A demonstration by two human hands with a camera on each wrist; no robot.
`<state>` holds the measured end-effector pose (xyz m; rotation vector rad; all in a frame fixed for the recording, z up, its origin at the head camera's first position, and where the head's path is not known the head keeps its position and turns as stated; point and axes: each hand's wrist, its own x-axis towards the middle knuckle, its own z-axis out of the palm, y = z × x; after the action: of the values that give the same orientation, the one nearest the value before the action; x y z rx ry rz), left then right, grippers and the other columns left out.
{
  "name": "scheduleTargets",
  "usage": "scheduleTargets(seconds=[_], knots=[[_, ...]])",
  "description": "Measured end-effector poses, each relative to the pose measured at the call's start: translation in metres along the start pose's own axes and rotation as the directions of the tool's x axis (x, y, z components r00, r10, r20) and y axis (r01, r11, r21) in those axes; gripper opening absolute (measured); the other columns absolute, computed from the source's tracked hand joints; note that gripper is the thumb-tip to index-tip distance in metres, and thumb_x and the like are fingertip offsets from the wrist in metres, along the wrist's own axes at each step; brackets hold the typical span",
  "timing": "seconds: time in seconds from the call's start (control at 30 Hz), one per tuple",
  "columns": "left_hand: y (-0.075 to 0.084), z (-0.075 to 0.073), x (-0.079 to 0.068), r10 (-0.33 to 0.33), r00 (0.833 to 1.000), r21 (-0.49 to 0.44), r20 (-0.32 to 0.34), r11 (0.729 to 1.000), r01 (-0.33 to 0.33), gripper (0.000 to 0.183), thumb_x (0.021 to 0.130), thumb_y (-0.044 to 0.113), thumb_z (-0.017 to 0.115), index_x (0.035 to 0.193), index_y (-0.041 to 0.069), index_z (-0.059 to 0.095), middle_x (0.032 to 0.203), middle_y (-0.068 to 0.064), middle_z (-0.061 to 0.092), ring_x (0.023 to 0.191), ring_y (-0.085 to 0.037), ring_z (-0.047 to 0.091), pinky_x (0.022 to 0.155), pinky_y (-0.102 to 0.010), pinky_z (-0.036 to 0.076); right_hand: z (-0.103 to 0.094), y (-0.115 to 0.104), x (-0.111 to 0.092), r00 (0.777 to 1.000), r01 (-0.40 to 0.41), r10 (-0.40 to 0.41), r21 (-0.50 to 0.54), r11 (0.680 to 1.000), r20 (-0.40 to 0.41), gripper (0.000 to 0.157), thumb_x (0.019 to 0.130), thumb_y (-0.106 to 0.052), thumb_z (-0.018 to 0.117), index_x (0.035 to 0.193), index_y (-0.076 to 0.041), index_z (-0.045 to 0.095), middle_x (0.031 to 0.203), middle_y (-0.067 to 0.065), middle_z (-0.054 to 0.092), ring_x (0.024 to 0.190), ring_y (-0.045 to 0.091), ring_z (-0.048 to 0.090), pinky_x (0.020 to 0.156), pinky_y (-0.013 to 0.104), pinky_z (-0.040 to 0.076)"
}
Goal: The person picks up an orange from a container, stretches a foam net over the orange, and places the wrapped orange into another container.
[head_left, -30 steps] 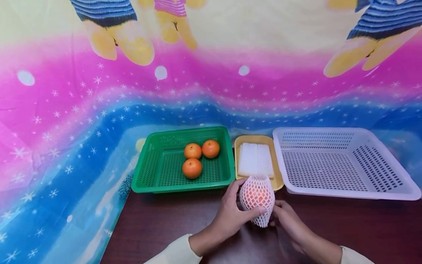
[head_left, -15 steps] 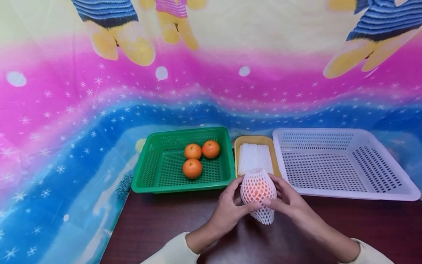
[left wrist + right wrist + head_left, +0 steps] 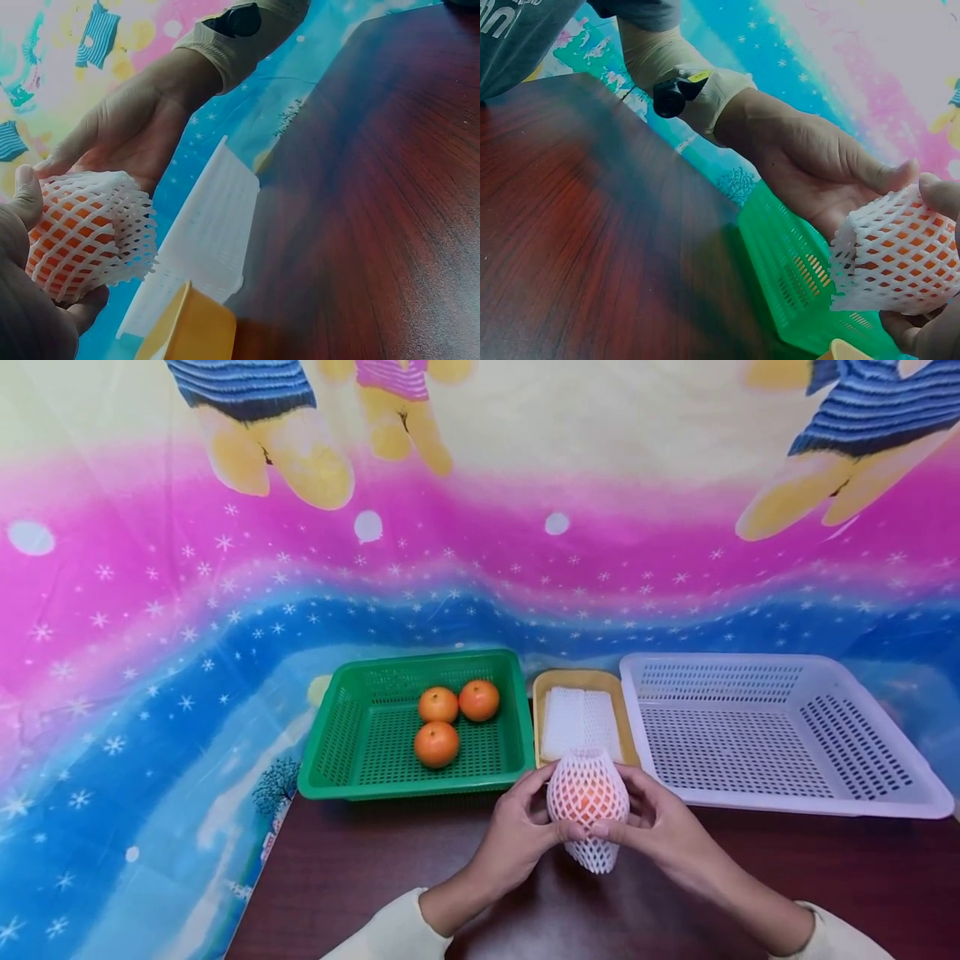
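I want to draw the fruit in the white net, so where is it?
In the head view, the netted fruit is low and right of centre, held between the left hand and right hand, in front of the yellow tray.

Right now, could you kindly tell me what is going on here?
A person's left hand and right hand are holding a fruit from either side, with a white foam net around it. Three bare fruits sit in the green basket on the left. What look like more nets lie flat in the yellow tray in the middle, and the white basket stands to its right.
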<state>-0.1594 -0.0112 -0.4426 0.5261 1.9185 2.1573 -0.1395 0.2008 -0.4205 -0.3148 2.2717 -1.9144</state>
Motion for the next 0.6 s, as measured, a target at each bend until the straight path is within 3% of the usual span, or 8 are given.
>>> scheduleTargets(seconds=[0.1, 0.27, 0.37, 0.47, 0.53, 0.57, 0.6], knots=[[0.0, 0.002, 0.002, 0.001, 1.0, 0.002, 0.01, 1.0, -0.001, 0.072, 0.082, 0.024, 0.084, 0.147, 0.019, 0.055, 0.14, -0.006, 0.056, 0.123, -0.013, 0.058, 0.098, -0.027, 0.055, -0.002, -0.002, 0.0, 1.0, -0.021, 0.02, -0.007, 1.0, -0.016, 0.073, 0.09, -0.008, 0.077, 0.151, 0.005, 0.038, 0.142, 0.031, 0.05, 0.11, 0.004, 0.065, 0.088, 0.025, 0.059], [0.002, 0.006, 0.011, 0.007, 1.0, 0.083, 0.02, 0.996, -0.008, 0.073, 0.083, 0.022, 0.085, 0.149, 0.027, 0.053, 0.141, 0.001, 0.057, 0.121, -0.012, 0.061, 0.095, -0.024, 0.056, -0.008, -0.005, 0.004, 0.998, -0.007, 0.003, -0.068, 0.998, -0.055, 0.074, 0.088, -0.006, 0.078, 0.15, 0.003, 0.038, 0.139, 0.03, 0.05, 0.107, 0.007, 0.065, 0.085, 0.024, 0.059], [0.002, 0.011, 0.018, 0.0, 1.0, 0.133, 0.028, 0.991, -0.004, 0.08, 0.086, 0.022, 0.083, 0.155, 0.027, 0.044, 0.148, 0.002, 0.054, 0.126, -0.011, 0.06, 0.095, -0.023, 0.056, -0.017, -0.008, 0.008, 0.997, 0.015, -0.027, -0.148, 0.989, -0.077, 0.078, 0.086, -0.006, 0.079, 0.15, 0.003, 0.036, 0.139, 0.03, 0.049, 0.112, 0.02, 0.065, 0.084, 0.025, 0.059], [0.001, 0.018, 0.026, -0.009, 0.998, 0.217, 0.063, 0.976, -0.005, 0.084, 0.091, 0.022, 0.079, 0.161, 0.022, 0.033, 0.156, -0.001, 0.048, 0.132, -0.015, 0.058, 0.097, -0.026, 0.056, -0.032, -0.013, 0.017, 0.992, 0.021, -0.057, -0.303, 0.953, -0.111, 0.082, 0.083, -0.01, 0.082, 0.149, 0.003, 0.035, 0.137, 0.029, 0.05, 0.115, 0.036, 0.063, 0.087, 0.033, 0.06], [-0.001, 0.023, 0.031, 0.008, 0.995, 0.382, 0.1, 0.923, -0.045, 0.079, 0.096, 0.025, 0.073, 0.162, 0.018, 0.031, 0.156, -0.003, 0.048, 0.134, -0.016, 0.057, 0.1, -0.026, 0.054, -0.047, -0.018, 0.026, 0.987, 0.005, -0.072, -0.43, 0.903, -0.141, 0.088, 0.08, -0.015, 0.085, 0.15, 0.003, 0.035, 0.137, 0.029, 0.05, 0.117, 0.043, 0.06, 0.089, 0.042, 0.06], [-0.002, 0.026, 0.033, 0.018, 0.993, 0.484, 0.12, 0.872, -0.074, 0.075, 0.098, 0.027, 0.071, 0.161, 0.017, 0.031, 0.154, -0.003, 0.05, 0.134, -0.016, 0.057, 0.103, -0.026, 0.053, -0.055, -0.02, 0.032, 0.985, -0.01, -0.077, -0.49, 0.872, -0.157, 0.091, 0.078, -0.017, 0.086, 0.15, 0.003, 0.034, 0.136, 0.029, 0.05, 0.117, 0.044, 0.059, 0.09, 0.047, 0.06], [-0.003, 0.03, 0.036, 0.038, 0.989, 0.583, 0.14, 0.804, -0.113, 0.07, 0.1, 0.029, 0.068, 0.16, 0.015, 0.034, 0.153, -0.003, 0.052, 0.135, -0.016, 0.056, 0.105, -0.027, 0.052, -0.065, -0.021, 0.039, 0.983, -0.018, -0.084, -0.533, 0.846, -0.166, 0.094, 0.077, -0.019, 0.087, 0.15, 0.004, 0.034, 0.136, 0.029, 0.05, 0.118, 0.046, 0.058, 0.09, 0.052, 0.059]])
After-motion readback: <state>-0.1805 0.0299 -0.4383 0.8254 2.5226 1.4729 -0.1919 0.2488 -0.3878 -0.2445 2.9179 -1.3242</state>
